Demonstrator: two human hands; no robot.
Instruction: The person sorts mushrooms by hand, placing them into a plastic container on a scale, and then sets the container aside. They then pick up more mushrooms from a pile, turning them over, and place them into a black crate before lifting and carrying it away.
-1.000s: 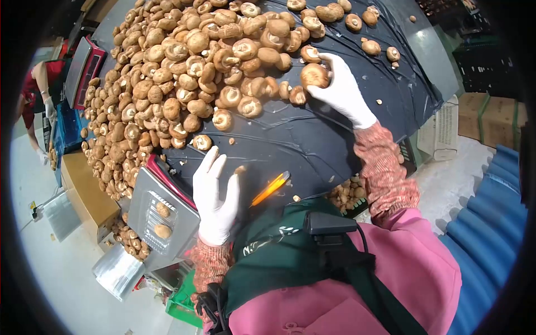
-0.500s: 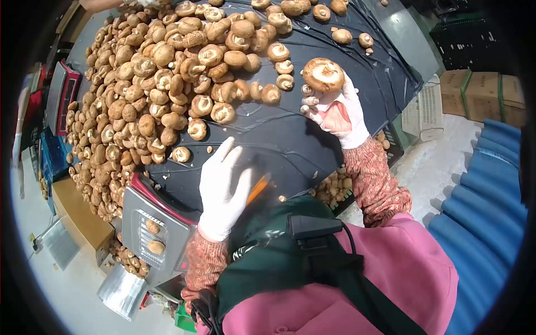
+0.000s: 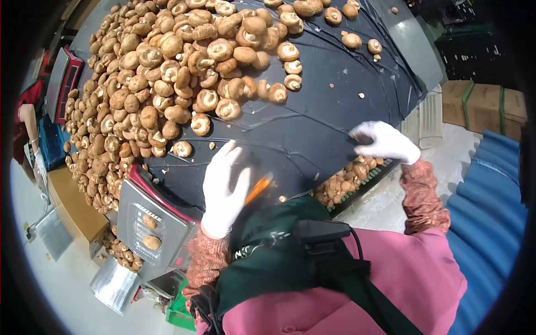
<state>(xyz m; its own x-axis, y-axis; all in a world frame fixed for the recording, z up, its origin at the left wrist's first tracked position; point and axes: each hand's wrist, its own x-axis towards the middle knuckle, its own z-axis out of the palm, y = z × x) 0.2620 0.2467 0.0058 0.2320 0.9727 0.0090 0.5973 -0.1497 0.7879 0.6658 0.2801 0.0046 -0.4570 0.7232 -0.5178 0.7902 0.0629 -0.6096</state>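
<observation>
My left hand point(image 3: 222, 190), in a white glove, hovers over the near edge of the black-covered table point(image 3: 312, 134), fingers and thumb apart. Close beside its thumb is a narrow orange object point(image 3: 259, 188), too blurred to name. My right hand point(image 3: 388, 143), also gloved, is at the table's right edge above a green crate point(image 3: 365, 186). Its fingers are curved with a gap to the thumb, and no mushroom shows in it. Below it, mushrooms point(image 3: 341, 185) fill the visible part of the crate. A large mushroom heap point(image 3: 162, 72) covers the table's left side.
A scale point(image 3: 159, 223) with two mushrooms on it stands at my left. Another scale point(image 3: 66, 84) is farther back, near a co-worker's arm point(image 3: 30, 123). Cardboard boxes point(image 3: 483, 103), a pale basket point(image 3: 424, 120) and blue corrugated material point(image 3: 483, 206) lie to the right.
My right hand held a large mushroom up over the table; now it is lower and farther right, without that mushroom. My left hand has barely moved. A co-worker's arm has come into view at left.
</observation>
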